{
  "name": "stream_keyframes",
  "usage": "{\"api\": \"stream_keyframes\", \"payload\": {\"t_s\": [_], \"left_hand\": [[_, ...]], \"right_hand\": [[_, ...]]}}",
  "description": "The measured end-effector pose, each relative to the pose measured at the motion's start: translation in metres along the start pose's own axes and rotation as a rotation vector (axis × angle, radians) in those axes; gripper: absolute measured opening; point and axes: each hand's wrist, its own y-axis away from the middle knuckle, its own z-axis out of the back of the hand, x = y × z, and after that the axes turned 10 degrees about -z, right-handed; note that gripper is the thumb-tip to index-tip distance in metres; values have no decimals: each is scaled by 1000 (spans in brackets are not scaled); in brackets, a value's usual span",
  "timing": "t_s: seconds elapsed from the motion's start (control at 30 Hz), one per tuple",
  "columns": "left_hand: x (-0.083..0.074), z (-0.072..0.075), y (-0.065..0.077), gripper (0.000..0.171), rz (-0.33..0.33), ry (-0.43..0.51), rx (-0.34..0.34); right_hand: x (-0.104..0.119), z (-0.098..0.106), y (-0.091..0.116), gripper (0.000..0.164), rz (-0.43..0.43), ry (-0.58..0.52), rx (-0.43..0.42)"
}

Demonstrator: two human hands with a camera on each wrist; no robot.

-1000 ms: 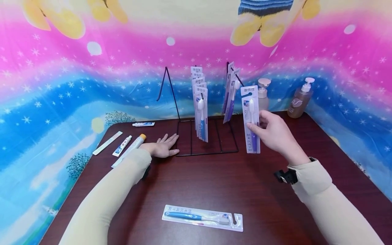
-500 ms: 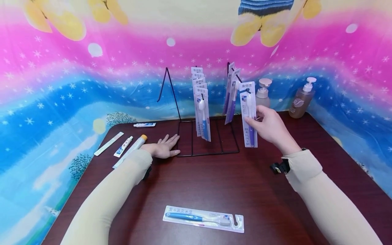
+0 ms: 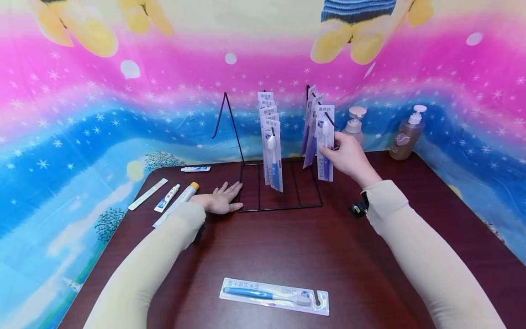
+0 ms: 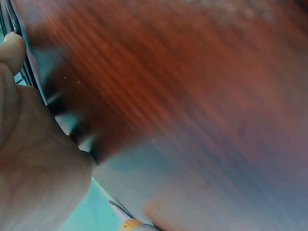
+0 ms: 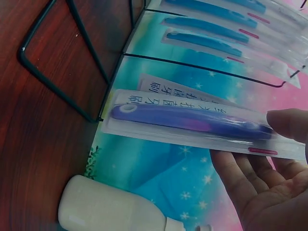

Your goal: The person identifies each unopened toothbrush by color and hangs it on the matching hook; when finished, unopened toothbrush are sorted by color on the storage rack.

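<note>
My right hand [image 3: 349, 153] pinches a packaged purple toothbrush [image 3: 325, 164] by its side edge, thumb in front. The pack hangs upright at the right arm of a black wire rack [image 3: 279, 209], the hook's tip showing at its top cutout. Behind it hang other purple toothbrush packs [image 3: 309, 137]. In the right wrist view the thumb and fingers hold the purple pack [image 5: 192, 120] from either side. My left hand [image 3: 222, 199] lies with fingers spread on the table, at the rack base's left edge. Several blue toothbrush packs [image 3: 275, 160] hang on the middle arm.
A packaged blue toothbrush [image 3: 248, 293] lies near the table's front. Toothpaste tubes [image 3: 167, 198] and a flat narrow pack [image 3: 148, 194] lie at left. Two pump bottles, one pale [image 3: 354, 128] and one brown [image 3: 406, 139], stand at back right. The rack's left arm [image 3: 234, 123] is bare.
My right hand has moved the purple toothbrush pack left and back, further along the rack's right arm toward the other purple packs. The left hand has stayed in place.
</note>
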Motion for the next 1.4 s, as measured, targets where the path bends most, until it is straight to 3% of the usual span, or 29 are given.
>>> {"api": "stream_keyframes", "payload": {"t_s": [0.23, 0.7, 0.93, 1.2, 1.4], "left_hand": [[1, 0, -1, 76, -16, 3, -3], [2, 0, -2, 77, -12, -2, 4], [1, 0, 0, 76, -9, 0, -3], [2, -2, 0, 76, -14, 3, -9], [3, -1, -2, 78, -3, -13, -8]], "right_hand": [[2, -5, -10, 41, 1, -3, 30], [2, -4, -10, 44, 9, -19, 79], [-3, -1, -9, 57, -20, -6, 155], [-16, 4, 0, 58, -110, 119, 219], [-24, -1, 26, 54, -113, 244, 286]]}}
